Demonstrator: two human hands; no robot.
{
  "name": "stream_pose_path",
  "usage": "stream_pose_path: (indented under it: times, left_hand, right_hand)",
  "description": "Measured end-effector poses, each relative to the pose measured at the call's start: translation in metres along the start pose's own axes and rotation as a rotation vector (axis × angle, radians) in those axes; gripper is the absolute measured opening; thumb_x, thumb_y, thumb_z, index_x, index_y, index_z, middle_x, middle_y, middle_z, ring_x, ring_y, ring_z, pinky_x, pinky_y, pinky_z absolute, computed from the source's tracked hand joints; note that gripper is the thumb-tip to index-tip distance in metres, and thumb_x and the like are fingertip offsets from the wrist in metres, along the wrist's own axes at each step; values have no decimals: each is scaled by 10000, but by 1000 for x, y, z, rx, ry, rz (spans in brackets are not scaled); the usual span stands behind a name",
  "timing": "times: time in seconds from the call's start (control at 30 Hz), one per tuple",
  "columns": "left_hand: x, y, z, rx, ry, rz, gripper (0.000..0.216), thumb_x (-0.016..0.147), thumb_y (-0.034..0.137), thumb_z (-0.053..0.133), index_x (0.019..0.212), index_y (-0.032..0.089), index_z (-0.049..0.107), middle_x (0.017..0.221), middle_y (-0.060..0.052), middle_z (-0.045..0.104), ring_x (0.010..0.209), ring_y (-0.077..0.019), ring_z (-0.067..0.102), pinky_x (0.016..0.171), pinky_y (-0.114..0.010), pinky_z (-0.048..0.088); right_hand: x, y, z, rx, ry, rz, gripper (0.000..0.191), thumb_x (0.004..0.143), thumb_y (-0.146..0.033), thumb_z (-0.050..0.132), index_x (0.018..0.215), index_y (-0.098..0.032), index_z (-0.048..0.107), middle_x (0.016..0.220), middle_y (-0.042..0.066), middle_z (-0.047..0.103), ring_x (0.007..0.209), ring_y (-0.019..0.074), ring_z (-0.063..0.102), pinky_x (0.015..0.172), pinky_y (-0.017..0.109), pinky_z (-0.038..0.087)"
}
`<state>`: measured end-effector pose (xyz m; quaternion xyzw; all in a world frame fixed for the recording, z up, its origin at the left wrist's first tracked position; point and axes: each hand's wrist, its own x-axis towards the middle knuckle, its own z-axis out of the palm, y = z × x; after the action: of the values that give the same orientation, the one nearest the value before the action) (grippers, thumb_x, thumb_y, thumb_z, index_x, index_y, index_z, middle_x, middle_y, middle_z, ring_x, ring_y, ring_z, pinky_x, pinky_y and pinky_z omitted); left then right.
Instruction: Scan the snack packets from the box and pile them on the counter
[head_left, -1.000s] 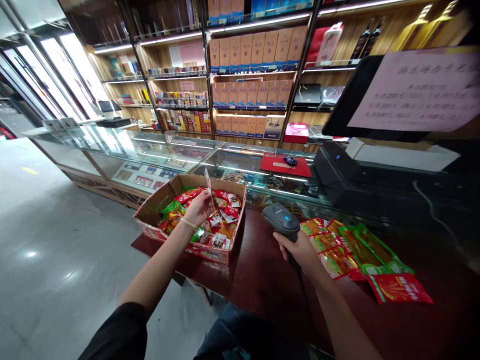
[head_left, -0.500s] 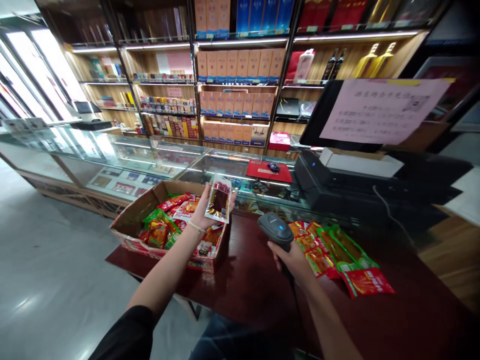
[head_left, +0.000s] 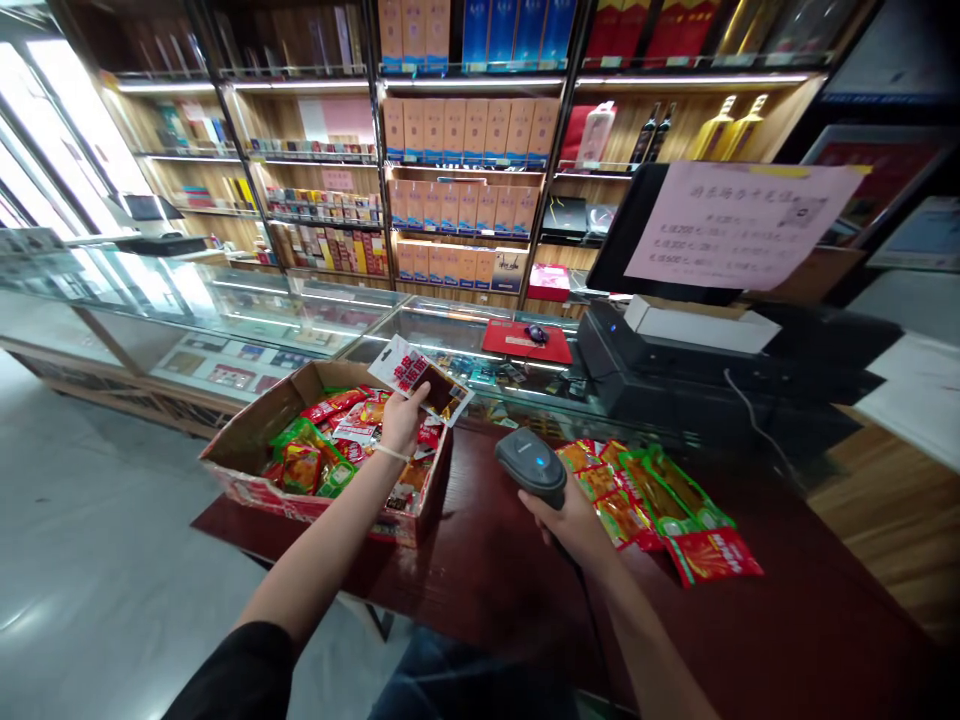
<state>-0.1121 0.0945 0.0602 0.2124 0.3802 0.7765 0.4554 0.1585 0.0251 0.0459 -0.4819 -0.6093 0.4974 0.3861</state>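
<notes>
My left hand (head_left: 403, 420) grips a snack packet (head_left: 442, 393) with a white, red-lettered top and a dark window, thumb on its front. It is held tilted above the right side of an open cardboard box (head_left: 247, 498). Inside the box lie many red and green snack packets (head_left: 301, 466). My right hand (head_left: 568, 515) is wrapped around the handle of a black barcode scanner (head_left: 531, 466), whose blue light is on and whose head points toward the left. Beside that hand, several red and green packets (head_left: 670, 487) lie on the dark red tabletop (head_left: 480, 570).
Behind the table runs a glass display counter (head_left: 300, 310). A red mat (head_left: 510, 340) with a mouse (head_left: 535, 333) lies on it. At the right stands a black monitor (head_left: 626, 230) with a pink paper sheet (head_left: 742, 225) on it. The scanner's cable hangs down below my right hand.
My left hand has turned the packet from nearly upright to slanted, its lettered top now at upper left and my thumb across it. The right hand keeps the scanner; the view has shifted slightly.
</notes>
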Motion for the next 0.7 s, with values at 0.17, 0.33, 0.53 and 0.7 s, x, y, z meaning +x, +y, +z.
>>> stream_pose_path:
  times: [0.17, 0.33, 0.53, 0.7]
  left_hand:
    - [-6, 0, 1, 66, -49, 2, 422, 567, 321, 881, 887, 142, 671, 860, -56, 744, 845, -204, 702, 755, -307, 554]
    - [-6, -1, 1, 83, -119, -10, 450, 576, 336, 865, 930, 153, 655, 894, -55, 733, 847, -197, 697, 767, -315, 547]
    - [-13, -7, 5, 315, -217, 85, 506, 674, 396, 796, 1089, 166, 618, 1049, -71, 721, 941, -229, 682, 835, -360, 542]
    - [-28, -32, 32, 642, -570, 193, 480, 808, 385, 660, 1232, 176, 573, 1243, -98, 663, 1154, -257, 611, 1014, -406, 458]
  right_hand:
    - [0, -2, 5, -33, -59, -77, 387, 769, -426, 720, 1053, -224, 551, 503, -82, 525, 351, 107, 458, 358, 218, 376]
    - [0, 5, 2, -21, -42, -74, 321, 774, -419, 719, 966, -215, 563, 488, -72, 533, 347, 110, 465, 358, 223, 373]
    - [-7, 28, -20, 81, 76, -13, 428, 753, -463, 735, 1039, -227, 520, 500, -87, 537, 324, 108, 455, 324, 214, 352]
    - [-22, 53, -64, 200, 267, 80, 484, 677, -548, 777, 943, -220, 541, 455, -99, 507, 293, 99, 425, 295, 201, 319]
